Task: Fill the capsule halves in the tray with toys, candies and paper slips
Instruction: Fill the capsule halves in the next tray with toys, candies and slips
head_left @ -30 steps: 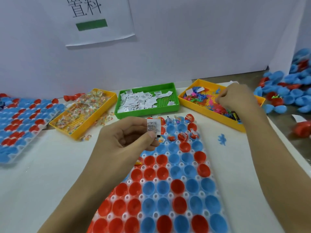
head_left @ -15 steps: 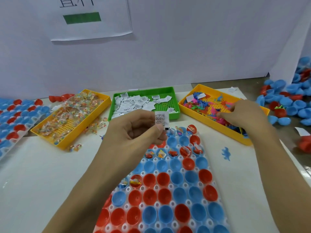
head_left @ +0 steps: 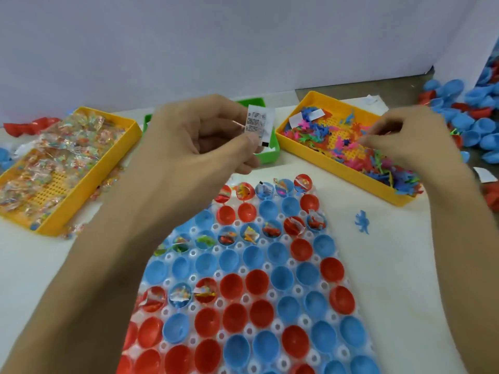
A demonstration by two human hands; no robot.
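A pale wall (head_left: pixel 243 36) is standing along the back of the white table (head_left: pixel 405 265); a second white panel (head_left: pixel 469 36) is closing off the right corner; beyond the table's far edge a strip of darker surface (head_left: pixel 405 82) is showing, running toward that corner; a small white scrap (head_left: pixel 371 99) is lying near the table's far edge, possibly a bit of paper, though the view is too soft to tell.
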